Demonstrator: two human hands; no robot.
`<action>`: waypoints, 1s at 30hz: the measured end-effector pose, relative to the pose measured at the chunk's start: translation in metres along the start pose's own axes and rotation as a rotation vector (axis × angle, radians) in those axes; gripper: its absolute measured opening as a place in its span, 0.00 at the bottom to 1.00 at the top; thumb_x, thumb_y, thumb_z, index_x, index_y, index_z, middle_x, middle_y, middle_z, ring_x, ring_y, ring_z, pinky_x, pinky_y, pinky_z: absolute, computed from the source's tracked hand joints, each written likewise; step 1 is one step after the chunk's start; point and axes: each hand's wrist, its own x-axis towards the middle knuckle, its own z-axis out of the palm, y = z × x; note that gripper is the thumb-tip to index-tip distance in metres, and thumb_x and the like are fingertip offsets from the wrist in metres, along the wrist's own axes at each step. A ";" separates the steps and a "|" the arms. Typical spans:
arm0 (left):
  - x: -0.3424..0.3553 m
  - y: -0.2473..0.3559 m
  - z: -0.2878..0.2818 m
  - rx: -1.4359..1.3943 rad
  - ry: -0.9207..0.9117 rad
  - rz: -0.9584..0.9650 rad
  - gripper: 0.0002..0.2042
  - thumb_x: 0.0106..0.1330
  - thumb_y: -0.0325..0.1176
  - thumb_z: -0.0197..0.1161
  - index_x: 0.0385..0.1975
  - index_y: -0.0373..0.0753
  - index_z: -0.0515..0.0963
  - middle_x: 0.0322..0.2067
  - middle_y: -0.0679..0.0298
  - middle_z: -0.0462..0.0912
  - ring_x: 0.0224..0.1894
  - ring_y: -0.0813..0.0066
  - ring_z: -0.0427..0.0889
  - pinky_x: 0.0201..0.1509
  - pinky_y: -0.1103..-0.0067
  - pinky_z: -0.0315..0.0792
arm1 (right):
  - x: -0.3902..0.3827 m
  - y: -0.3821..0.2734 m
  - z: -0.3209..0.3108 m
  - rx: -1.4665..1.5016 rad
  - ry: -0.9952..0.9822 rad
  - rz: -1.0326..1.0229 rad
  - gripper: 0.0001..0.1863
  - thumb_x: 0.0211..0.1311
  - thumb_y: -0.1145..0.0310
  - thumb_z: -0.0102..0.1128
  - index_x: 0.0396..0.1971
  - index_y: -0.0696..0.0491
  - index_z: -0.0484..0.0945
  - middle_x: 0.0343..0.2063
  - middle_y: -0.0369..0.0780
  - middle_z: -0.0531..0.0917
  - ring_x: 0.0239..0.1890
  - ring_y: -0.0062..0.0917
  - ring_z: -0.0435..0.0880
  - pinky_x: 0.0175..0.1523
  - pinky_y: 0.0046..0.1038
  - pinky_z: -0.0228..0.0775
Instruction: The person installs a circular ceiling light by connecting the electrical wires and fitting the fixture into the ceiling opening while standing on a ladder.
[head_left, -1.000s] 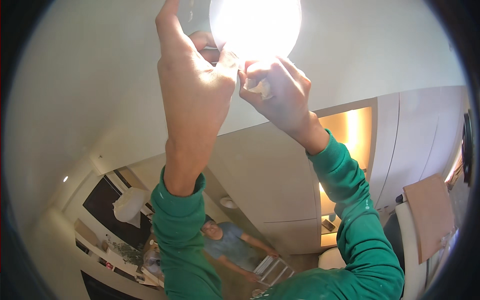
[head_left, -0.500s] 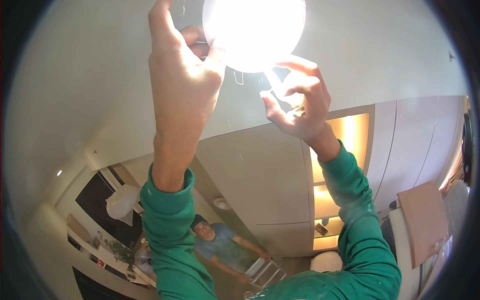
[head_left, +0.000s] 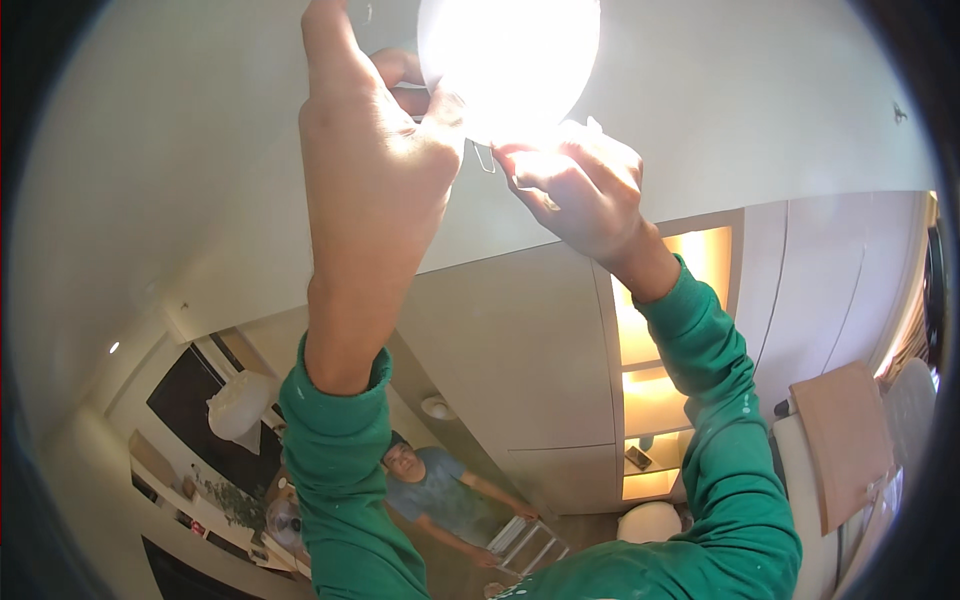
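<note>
A round ceiling light glows very bright against the white ceiling at the top of the view. My left hand reaches up and grips the light's left rim, its fingers curled behind it. My right hand pinches the light's lower right rim with bent fingers. Between the two hands a thin wire spring clip hangs from the fitting. Glare hides the fingertips and the edge of the fitting. Both arms wear green sleeves.
Far below, another person in a blue shirt holds a white stepladder. A lit wall niche glows orange at the right, beside white cabinets. There is a white pendant lamp at the lower left.
My right hand, which had dropped a little from the light half a second ago, is back up at its lower rim. My left hand keeps its grip on the left rim.
</note>
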 end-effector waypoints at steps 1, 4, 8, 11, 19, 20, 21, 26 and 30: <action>-0.001 0.006 -0.001 0.008 -0.002 0.009 0.41 0.60 0.14 0.58 0.75 0.37 0.50 0.39 0.51 0.83 0.36 0.74 0.84 0.40 0.83 0.76 | 0.002 0.001 0.001 0.014 -0.002 -0.003 0.07 0.53 0.75 0.67 0.28 0.48 0.77 0.24 0.29 0.82 0.23 0.20 0.80 0.25 0.22 0.62; -0.005 -0.004 0.002 -0.006 0.042 0.091 0.41 0.60 0.13 0.58 0.74 0.36 0.49 0.37 0.51 0.83 0.36 0.74 0.83 0.40 0.84 0.75 | 0.008 0.001 0.002 0.067 -0.026 -0.015 0.15 0.46 0.79 0.73 0.30 0.49 0.75 0.26 0.33 0.83 0.22 0.22 0.80 0.25 0.23 0.68; 0.003 -0.011 -0.009 -0.252 -0.038 -0.087 0.41 0.59 0.14 0.59 0.74 0.34 0.49 0.37 0.51 0.83 0.36 0.72 0.83 0.40 0.83 0.76 | 0.010 -0.001 0.003 0.047 -0.066 -0.031 0.19 0.40 0.83 0.74 0.29 0.50 0.74 0.27 0.35 0.83 0.22 0.23 0.78 0.25 0.23 0.70; 0.000 -0.014 -0.004 -0.099 -0.015 -0.099 0.41 0.59 0.14 0.59 0.74 0.32 0.49 0.37 0.51 0.82 0.36 0.71 0.84 0.41 0.82 0.77 | 0.005 0.005 0.004 0.046 -0.062 -0.078 0.19 0.38 0.84 0.72 0.29 0.51 0.74 0.28 0.36 0.82 0.22 0.23 0.78 0.24 0.22 0.69; 0.008 -0.027 -0.003 -0.301 -0.063 -0.176 0.40 0.60 0.12 0.56 0.74 0.30 0.46 0.39 0.50 0.81 0.39 0.70 0.85 0.45 0.79 0.79 | -0.002 0.010 0.003 0.099 0.007 -0.086 0.21 0.36 0.88 0.72 0.30 0.52 0.74 0.33 0.39 0.82 0.24 0.24 0.80 0.26 0.23 0.74; 0.007 -0.028 -0.003 -0.331 -0.071 -0.182 0.40 0.60 0.12 0.56 0.74 0.30 0.46 0.40 0.49 0.81 0.40 0.69 0.85 0.45 0.79 0.79 | -0.003 0.010 0.001 0.106 0.006 -0.081 0.21 0.36 0.89 0.72 0.30 0.52 0.74 0.33 0.39 0.82 0.25 0.24 0.81 0.26 0.23 0.75; 0.007 -0.027 -0.003 -0.361 -0.079 -0.188 0.40 0.60 0.12 0.55 0.74 0.30 0.46 0.40 0.49 0.81 0.40 0.69 0.85 0.46 0.79 0.79 | -0.004 0.011 0.001 0.126 0.000 -0.080 0.22 0.36 0.89 0.72 0.30 0.52 0.73 0.33 0.39 0.82 0.25 0.25 0.81 0.27 0.23 0.75; 0.005 -0.030 -0.009 -0.395 -0.102 -0.152 0.40 0.62 0.13 0.55 0.74 0.31 0.45 0.43 0.46 0.82 0.43 0.66 0.86 0.48 0.78 0.79 | -0.005 0.006 -0.002 0.130 -0.018 -0.072 0.22 0.38 0.90 0.70 0.31 0.52 0.72 0.33 0.40 0.81 0.28 0.25 0.82 0.28 0.24 0.77; 0.013 -0.060 -0.014 -0.373 -0.131 -0.184 0.38 0.67 0.13 0.55 0.75 0.34 0.44 0.40 0.48 0.84 0.37 0.66 0.88 0.42 0.76 0.83 | -0.015 0.007 -0.004 0.195 0.018 -0.077 0.21 0.42 0.91 0.68 0.31 0.52 0.70 0.35 0.41 0.79 0.30 0.27 0.81 0.29 0.25 0.78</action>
